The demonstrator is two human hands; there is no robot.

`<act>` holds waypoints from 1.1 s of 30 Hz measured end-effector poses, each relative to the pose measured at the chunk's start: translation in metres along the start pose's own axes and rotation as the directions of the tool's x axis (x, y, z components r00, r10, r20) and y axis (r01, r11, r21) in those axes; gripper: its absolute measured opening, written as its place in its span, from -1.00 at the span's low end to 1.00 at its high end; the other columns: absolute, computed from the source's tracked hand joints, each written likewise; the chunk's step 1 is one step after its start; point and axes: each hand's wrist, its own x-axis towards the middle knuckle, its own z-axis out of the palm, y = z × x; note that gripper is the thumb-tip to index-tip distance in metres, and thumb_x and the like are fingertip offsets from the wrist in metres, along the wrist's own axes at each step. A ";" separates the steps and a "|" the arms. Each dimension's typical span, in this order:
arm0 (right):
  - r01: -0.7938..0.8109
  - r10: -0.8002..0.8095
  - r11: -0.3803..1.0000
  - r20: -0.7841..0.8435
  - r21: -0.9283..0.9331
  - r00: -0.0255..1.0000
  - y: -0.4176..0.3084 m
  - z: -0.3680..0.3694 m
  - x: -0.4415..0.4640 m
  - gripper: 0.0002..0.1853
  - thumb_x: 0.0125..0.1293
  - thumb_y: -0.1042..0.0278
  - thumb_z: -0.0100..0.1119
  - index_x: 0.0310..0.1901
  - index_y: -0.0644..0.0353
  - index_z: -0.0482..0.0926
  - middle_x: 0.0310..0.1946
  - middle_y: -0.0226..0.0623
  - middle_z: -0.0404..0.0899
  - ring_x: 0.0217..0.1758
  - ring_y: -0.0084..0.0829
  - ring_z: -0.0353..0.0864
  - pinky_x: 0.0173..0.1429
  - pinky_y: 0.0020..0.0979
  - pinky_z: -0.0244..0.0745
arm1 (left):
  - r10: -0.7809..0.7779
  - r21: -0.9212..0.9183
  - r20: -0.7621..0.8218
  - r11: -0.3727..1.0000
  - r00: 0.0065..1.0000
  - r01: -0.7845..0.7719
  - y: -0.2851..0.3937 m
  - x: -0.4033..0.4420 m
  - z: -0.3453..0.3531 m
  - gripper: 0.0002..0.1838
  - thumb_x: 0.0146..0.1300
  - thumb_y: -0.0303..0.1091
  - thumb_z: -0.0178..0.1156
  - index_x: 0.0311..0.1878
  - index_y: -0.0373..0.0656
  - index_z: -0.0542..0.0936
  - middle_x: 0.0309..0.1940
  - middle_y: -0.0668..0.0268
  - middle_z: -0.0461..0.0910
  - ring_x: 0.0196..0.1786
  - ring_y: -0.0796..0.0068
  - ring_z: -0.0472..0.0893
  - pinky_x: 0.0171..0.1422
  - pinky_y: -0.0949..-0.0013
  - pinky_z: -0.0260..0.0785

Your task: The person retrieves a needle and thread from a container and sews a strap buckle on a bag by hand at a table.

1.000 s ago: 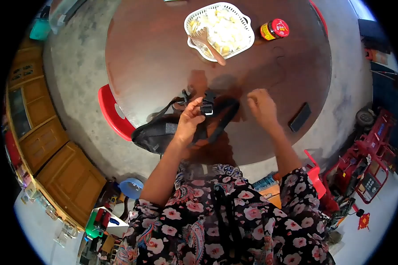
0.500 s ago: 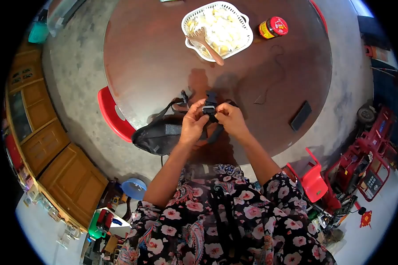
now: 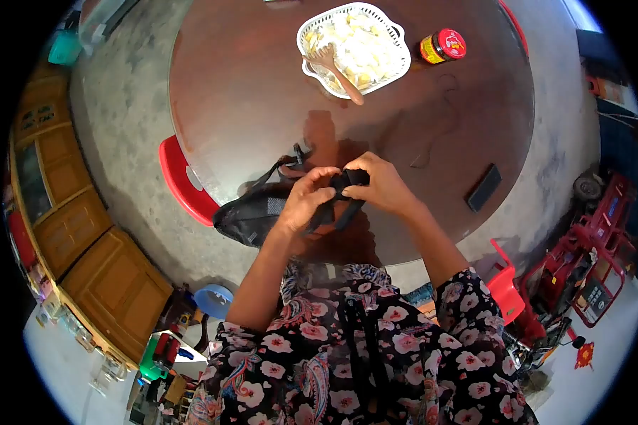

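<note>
A black bag (image 3: 245, 218) with a grey mesh patch lies at the near left edge of the round table. Its black strap (image 3: 342, 185) is raised between my two hands. My left hand (image 3: 302, 203) is closed, thumb and fingers pinching the strap from the left. From the other side, my right hand (image 3: 383, 187) grips the strap, fingers curled over its top and thumb below. The buckle seen on it earlier is mostly covered by my fingers. Another strap end (image 3: 298, 153) with a dark clip rests on the table left of my hands.
On the brown table (image 3: 241, 92) stand a white basket (image 3: 403, 65) of pale, wrapped-looking pieces, a wooden fork (image 3: 346, 85) across it, and a red-lidded jar (image 3: 442, 47). A dark phone-like slab (image 3: 483, 188) lies right. Red chairs (image 3: 184, 185) (image 3: 505, 294) stand beside the table.
My right hand has turned and curled over the strap's top, covering the buckle that faced up before. My left hand keeps its pinch. The whole view has shifted slightly.
</note>
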 end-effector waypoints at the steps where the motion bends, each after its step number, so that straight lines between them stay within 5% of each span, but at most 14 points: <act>1: 0.007 -0.007 1.000 -0.046 -0.005 0.999 -0.001 0.000 -0.001 -0.61 -0.10 0.35 0.32 -0.15 0.20 0.54 -0.26 -0.20 0.45 -0.21 -0.19 0.52 -0.09 -0.32 0.43 | 0.001 -0.003 -0.002 1.000 1.000 -0.001 -0.003 0.001 0.000 -0.68 0.13 -0.59 0.10 -0.01 -0.23 0.47 -0.12 0.33 0.51 -0.05 0.56 0.47 0.13 0.46 0.31; 3: 0.039 -0.042 0.997 -0.049 -0.067 0.998 -0.004 0.002 -0.001 -0.62 -0.09 0.34 0.32 -0.16 0.19 0.53 -0.26 -0.20 0.45 -0.22 -0.17 0.52 -0.11 -0.31 0.44 | 0.130 0.334 0.007 0.934 0.991 -0.125 -0.004 0.003 0.001 -0.64 0.05 -0.57 0.22 -0.03 -0.24 0.47 -0.16 0.35 0.52 -0.11 0.56 0.50 0.06 0.48 0.35; 5: 0.071 -0.079 0.989 -0.051 -0.130 0.996 -0.009 0.002 -0.002 -0.62 -0.09 0.33 0.31 -0.17 0.18 0.53 -0.27 -0.20 0.45 -0.23 -0.15 0.52 -0.13 -0.29 0.44 | 0.117 0.302 -0.013 0.947 0.993 -0.108 0.003 0.000 0.002 -0.60 -0.03 -0.55 0.32 -0.07 -0.26 0.49 -0.22 0.35 0.54 -0.21 0.56 0.54 -0.03 0.49 0.39; 7: 0.093 -0.106 0.963 -0.037 -0.254 0.994 -0.016 -0.001 -0.005 -0.63 -0.09 0.31 0.30 -0.17 0.16 0.54 -0.30 -0.21 0.44 -0.25 -0.10 0.52 -0.15 -0.28 0.45 | 0.200 0.620 0.027 0.765 0.980 -0.173 0.012 -0.003 0.005 -0.63 -0.05 -0.54 0.32 -0.10 -0.24 0.51 -0.24 0.35 0.54 -0.22 0.59 0.54 -0.06 0.51 0.41; 10: 0.077 -0.081 0.967 -0.008 -0.241 0.997 -0.018 -0.003 -0.007 -0.64 -0.05 0.34 0.26 -0.14 0.14 0.54 -0.28 -0.20 0.48 -0.28 -0.17 0.54 -0.16 -0.31 0.46 | 0.273 0.692 0.036 0.687 0.961 -0.221 0.022 -0.011 0.013 -0.65 -0.10 -0.52 0.33 -0.16 -0.27 0.53 -0.27 0.30 0.55 -0.25 0.57 0.57 -0.11 0.49 0.45; 14: 0.058 -0.059 0.998 0.004 0.027 0.998 0.006 0.015 -0.008 -0.66 0.05 0.37 0.17 -0.09 0.21 0.53 -0.24 -0.28 0.54 -0.29 -0.36 0.56 -0.18 -0.38 0.45 | 0.430 0.707 0.066 0.617 0.900 -0.346 0.020 -0.017 0.012 -0.61 -0.15 -0.52 0.33 -0.15 -0.27 0.53 -0.24 0.24 0.55 -0.22 0.51 0.60 -0.12 0.46 0.47; 16: -0.261 0.166 0.777 0.214 0.572 0.963 0.009 0.026 -0.009 -0.69 0.13 0.38 0.13 -0.09 0.30 0.53 -0.31 -0.30 0.56 -0.28 -0.51 0.56 -0.20 -0.46 0.49 | 0.460 0.696 0.056 0.618 0.886 -0.365 0.016 -0.021 0.011 -0.61 -0.14 -0.53 0.34 -0.15 -0.27 0.53 -0.23 0.24 0.55 -0.23 0.50 0.60 -0.11 0.46 0.48; 21: -0.289 0.225 0.691 0.183 0.662 0.957 0.004 0.041 -0.011 -0.68 0.19 0.42 0.09 -0.02 0.35 0.47 -0.25 -0.33 0.53 -0.25 -0.57 0.53 -0.20 -0.50 0.49 | 0.474 0.642 -0.012 0.679 0.880 -0.357 0.006 -0.024 0.003 -0.59 -0.12 -0.58 0.35 -0.11 -0.26 0.53 -0.16 0.27 0.53 -0.16 0.49 0.58 -0.03 0.44 0.47; 23: -0.257 0.208 0.692 0.154 0.674 0.966 -0.002 0.038 -0.010 -0.67 0.20 0.43 0.08 0.00 0.34 0.46 -0.23 -0.32 0.52 -0.25 -0.55 0.54 -0.18 -0.50 0.50 | 0.344 0.441 -0.135 0.861 0.929 -0.254 0.004 -0.026 0.002 -0.58 -0.09 -0.61 0.35 -0.08 -0.26 0.51 -0.14 0.32 0.51 -0.08 0.50 0.54 0.06 0.43 0.44; 25: -0.311 0.203 0.650 0.236 0.693 0.950 -0.013 0.027 -0.007 -0.65 0.19 0.53 0.01 0.04 0.34 0.42 -0.08 -0.30 0.45 -0.09 -0.48 0.49 -0.05 -0.41 0.54 | 0.380 0.353 -0.146 0.883 0.914 -0.310 0.000 -0.030 -0.003 -0.61 -0.05 -0.64 0.31 -0.09 -0.25 0.49 -0.14 0.36 0.48 -0.04 0.55 0.49 0.06 0.46 0.40; 31: -0.380 0.242 0.464 0.298 0.800 0.923 -0.007 0.039 -0.003 -0.68 0.21 0.52 0.03 0.02 0.28 0.45 -0.14 -0.34 0.47 -0.14 -0.50 0.52 -0.09 -0.45 0.51 | 0.339 0.491 -0.207 0.847 0.918 -0.202 -0.007 -0.033 -0.011 -0.83 0.10 -0.61 0.22 -0.22 -0.26 0.52 -0.34 0.44 0.52 -0.26 0.68 0.48 -0.12 0.57 0.37; 33: -0.406 0.256 0.488 0.318 0.773 0.913 -0.008 0.038 -0.001 -0.68 0.20 0.52 0.02 0.03 0.28 0.44 -0.14 -0.35 0.47 -0.14 -0.51 0.52 -0.06 -0.46 0.48 | 0.276 0.371 -0.243 0.912 0.930 -0.174 -0.006 -0.029 -0.013 -0.88 0.10 -0.61 0.21 -0.28 -0.27 0.52 -0.39 0.43 0.53 -0.32 0.70 0.48 -0.16 0.58 0.37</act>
